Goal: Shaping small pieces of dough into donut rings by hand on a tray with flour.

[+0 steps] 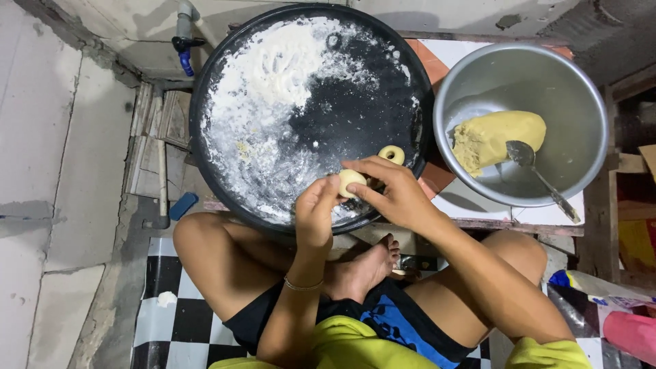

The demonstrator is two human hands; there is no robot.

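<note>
A small pale dough ball (351, 181) is pinched between my left hand (316, 210) and my right hand (391, 191), just above the near rim of a big round black tray (369, 109). White flour (273, 89) is spread over the tray's left half. One ring-shaped dough piece (391, 154) lies on the tray just beyond my right hand. To the right, a metal bowl (581, 89) holds a lump of yellow dough (495, 137) with a metal spoon (540, 178) leaning in it.
I sit cross-legged on a black-and-white checkered mat (171, 307). The tray and bowl rest on a low tiled stand (471, 205). A pipe with a blue tap (183, 48) stands at the back left. A pink object (632, 335) lies at the right.
</note>
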